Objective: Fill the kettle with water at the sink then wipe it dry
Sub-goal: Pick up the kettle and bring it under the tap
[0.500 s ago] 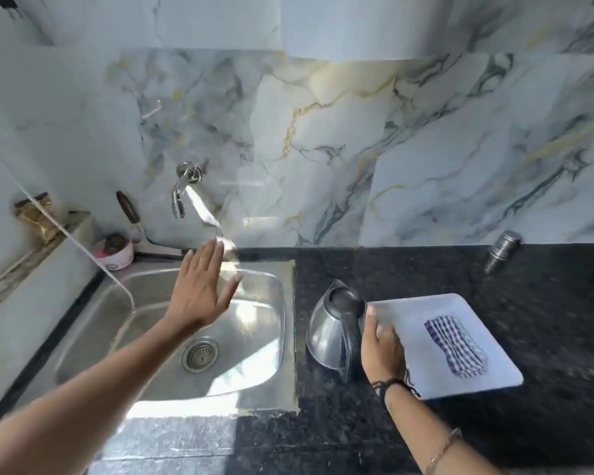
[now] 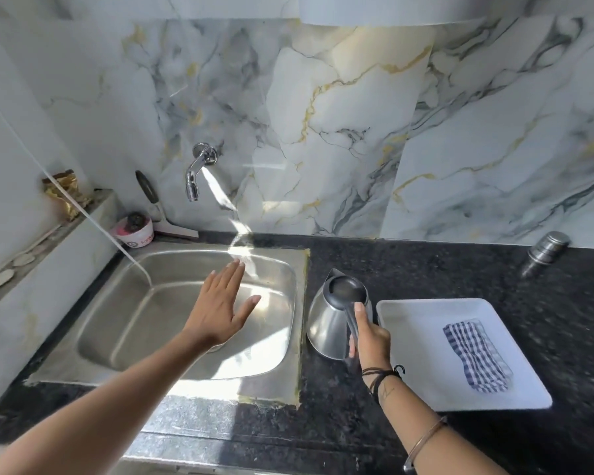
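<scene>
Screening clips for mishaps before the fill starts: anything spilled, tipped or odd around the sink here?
One thing: the steel tumbler lies tipped on the counter at far right. No spill shows. The kettle stands upright beside the sink, right hand on its handle; the checked cloth lies on the tray.

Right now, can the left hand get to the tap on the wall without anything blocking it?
Probably yes. The left hand hovers open over the sink, and the space between it and the tap looks free. The kettle stands off to the side, held by the right hand.
</scene>
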`<state>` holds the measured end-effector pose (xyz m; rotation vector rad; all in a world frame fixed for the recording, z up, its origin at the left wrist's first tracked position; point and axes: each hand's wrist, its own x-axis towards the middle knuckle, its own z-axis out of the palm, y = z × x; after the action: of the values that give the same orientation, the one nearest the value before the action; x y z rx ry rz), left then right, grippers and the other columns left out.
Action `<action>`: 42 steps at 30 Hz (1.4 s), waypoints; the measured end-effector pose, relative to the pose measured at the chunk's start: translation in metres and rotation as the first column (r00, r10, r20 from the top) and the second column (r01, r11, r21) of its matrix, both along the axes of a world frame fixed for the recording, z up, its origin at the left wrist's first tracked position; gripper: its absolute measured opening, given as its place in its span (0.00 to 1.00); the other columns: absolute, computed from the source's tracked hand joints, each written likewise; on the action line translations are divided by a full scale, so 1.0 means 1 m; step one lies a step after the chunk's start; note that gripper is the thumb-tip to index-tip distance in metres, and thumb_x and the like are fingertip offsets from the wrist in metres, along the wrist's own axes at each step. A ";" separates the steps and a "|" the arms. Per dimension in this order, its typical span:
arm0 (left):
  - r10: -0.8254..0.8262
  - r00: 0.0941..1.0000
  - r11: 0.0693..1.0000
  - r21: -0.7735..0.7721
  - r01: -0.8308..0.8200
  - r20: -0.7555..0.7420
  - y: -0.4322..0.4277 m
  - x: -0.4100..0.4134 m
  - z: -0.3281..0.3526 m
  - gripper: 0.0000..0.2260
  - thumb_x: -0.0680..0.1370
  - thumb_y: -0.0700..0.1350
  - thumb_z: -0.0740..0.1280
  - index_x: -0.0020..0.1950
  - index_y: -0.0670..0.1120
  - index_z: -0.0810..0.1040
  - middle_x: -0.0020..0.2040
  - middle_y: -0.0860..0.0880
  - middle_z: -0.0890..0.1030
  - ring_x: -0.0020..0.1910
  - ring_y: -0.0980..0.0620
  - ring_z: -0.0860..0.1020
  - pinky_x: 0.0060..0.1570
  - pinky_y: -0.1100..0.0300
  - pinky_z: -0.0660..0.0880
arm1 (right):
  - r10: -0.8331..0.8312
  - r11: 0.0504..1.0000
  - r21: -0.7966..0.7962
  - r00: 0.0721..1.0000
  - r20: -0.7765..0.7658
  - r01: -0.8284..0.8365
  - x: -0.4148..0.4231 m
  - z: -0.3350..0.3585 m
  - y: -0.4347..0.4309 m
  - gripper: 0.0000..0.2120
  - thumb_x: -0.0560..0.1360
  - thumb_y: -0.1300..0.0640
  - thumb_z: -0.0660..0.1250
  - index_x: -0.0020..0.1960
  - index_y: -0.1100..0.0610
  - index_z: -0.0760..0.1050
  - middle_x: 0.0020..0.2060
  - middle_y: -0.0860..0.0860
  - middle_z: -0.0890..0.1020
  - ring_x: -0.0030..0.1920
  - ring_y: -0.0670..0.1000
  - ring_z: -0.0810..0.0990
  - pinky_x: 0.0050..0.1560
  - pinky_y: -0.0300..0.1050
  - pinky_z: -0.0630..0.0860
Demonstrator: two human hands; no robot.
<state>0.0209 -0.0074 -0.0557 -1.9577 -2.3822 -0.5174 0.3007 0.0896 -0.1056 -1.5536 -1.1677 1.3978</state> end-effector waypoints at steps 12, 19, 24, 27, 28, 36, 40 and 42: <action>0.063 0.993 0.987 0.144 -0.077 0.097 0.002 -0.025 0.025 0.33 0.79 0.68 0.52 0.79 0.50 0.61 0.80 0.46 0.60 0.79 0.49 0.58 0.77 0.51 0.48 | 0.474 0.879 0.104 0.874 -0.106 -0.465 -0.116 0.043 0.030 0.28 0.73 0.40 0.68 0.27 0.60 0.66 0.20 0.55 0.69 0.16 0.50 0.65 0.22 0.40 0.62; 0.122 0.989 0.991 0.042 -0.126 0.084 0.020 -0.104 0.024 0.45 0.71 0.77 0.51 0.74 0.46 0.70 0.81 0.43 0.56 0.79 0.45 0.55 0.74 0.50 0.43 | 0.599 0.799 0.089 0.800 -0.040 -0.594 -0.237 0.046 0.033 0.37 0.72 0.26 0.53 0.25 0.59 0.69 0.18 0.55 0.70 0.17 0.52 0.67 0.20 0.39 0.64; 0.235 0.930 0.960 0.086 -0.268 0.284 0.030 -0.160 0.009 0.33 0.69 0.60 0.75 0.70 0.47 0.75 0.81 0.47 0.57 0.78 0.46 0.55 0.76 0.48 0.47 | 0.588 0.809 0.050 0.808 -0.034 -0.586 -0.302 0.039 0.040 0.38 0.72 0.24 0.52 0.21 0.56 0.69 0.18 0.52 0.70 0.18 0.49 0.68 0.21 0.35 0.67; 0.195 0.935 0.960 0.138 -0.243 0.295 0.035 -0.177 0.004 0.31 0.69 0.53 0.77 0.69 0.46 0.74 0.81 0.46 0.57 0.78 0.42 0.56 0.76 0.42 0.54 | 0.592 0.806 0.029 0.803 -0.068 -0.592 -0.324 0.030 0.045 0.39 0.69 0.21 0.53 0.27 0.56 0.73 0.20 0.51 0.71 0.19 0.49 0.68 0.22 0.34 0.67; 0.185 0.941 0.962 0.146 -0.233 0.283 0.037 -0.182 0.004 0.30 0.70 0.52 0.77 0.70 0.46 0.74 0.81 0.46 0.55 0.79 0.42 0.55 0.76 0.41 0.54 | 0.598 0.801 0.025 0.798 -0.076 -0.598 -0.331 0.027 0.047 0.41 0.64 0.18 0.53 0.29 0.57 0.74 0.22 0.52 0.71 0.21 0.50 0.69 0.24 0.35 0.68; -0.033 0.998 0.982 0.185 0.043 -0.055 0.054 -0.183 0.027 0.22 0.72 0.37 0.70 0.65 0.48 0.72 0.81 0.39 0.49 0.76 0.37 0.60 0.71 0.40 0.65 | 0.675 0.736 0.086 0.716 -0.179 -0.672 -0.350 0.015 0.072 0.45 0.61 0.22 0.65 0.51 0.63 0.83 0.45 0.61 0.86 0.47 0.63 0.85 0.56 0.55 0.78; -0.162 0.941 0.976 0.191 0.108 0.296 0.063 -0.178 0.045 0.35 0.70 0.36 0.62 0.77 0.49 0.61 0.82 0.46 0.51 0.73 0.45 0.67 0.67 0.57 0.70 | 0.695 0.714 0.112 0.681 -0.230 -0.691 -0.345 0.023 0.087 0.38 0.51 0.25 0.77 0.31 0.62 0.78 0.23 0.53 0.80 0.21 0.48 0.77 0.26 0.37 0.74; -0.147 0.884 0.983 0.165 0.080 0.444 0.066 -0.178 0.056 0.37 0.70 0.43 0.60 0.79 0.55 0.57 0.81 0.49 0.57 0.75 0.49 0.66 0.72 0.50 0.67 | 0.737 0.670 0.121 0.637 -0.227 -0.732 -0.341 0.030 0.091 0.37 0.50 0.27 0.78 0.28 0.61 0.74 0.19 0.50 0.76 0.17 0.46 0.72 0.22 0.35 0.69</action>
<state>-0.1567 0.0590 0.0003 -2.1076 -2.3804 -1.2443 -0.0403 0.1809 -0.0757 -0.8182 -1.7397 2.0249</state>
